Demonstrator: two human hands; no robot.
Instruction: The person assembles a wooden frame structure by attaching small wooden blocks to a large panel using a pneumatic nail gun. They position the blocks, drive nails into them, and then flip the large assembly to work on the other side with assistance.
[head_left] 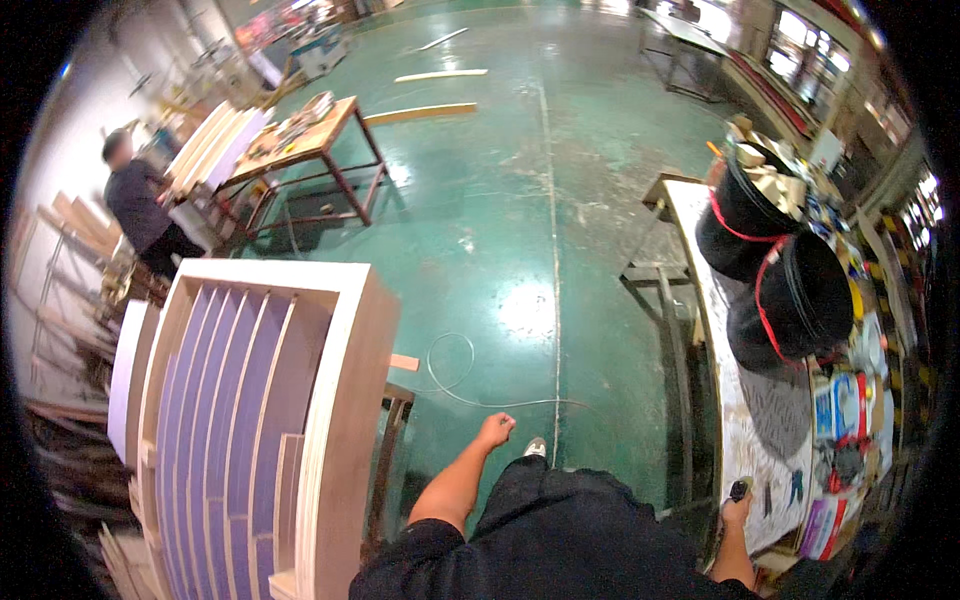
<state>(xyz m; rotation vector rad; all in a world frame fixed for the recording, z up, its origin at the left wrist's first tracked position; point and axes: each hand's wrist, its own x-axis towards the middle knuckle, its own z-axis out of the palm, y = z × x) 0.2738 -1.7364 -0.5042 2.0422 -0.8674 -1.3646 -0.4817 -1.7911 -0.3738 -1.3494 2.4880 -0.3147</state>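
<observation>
I see my left hand (496, 429) clenched in a fist, holding nothing, over the green painted concrete floor (500, 200), near the pale wooden cabinet with purple slotted dividers (260, 420). My right hand (737, 505) grasps a small dark tool (740, 489) at the edge of the long white worktable (735, 400), where two black plastic buckets with red bands (775, 270) stand. A person in dark clothes (140, 205) works far on the left.

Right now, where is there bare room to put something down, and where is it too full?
Free: the green floor between the wooden cabinet frame and the long workbench, apart from a thin cable. Crowded: the workbench's right side, with two black buckets and tools beside the right hand.
</observation>
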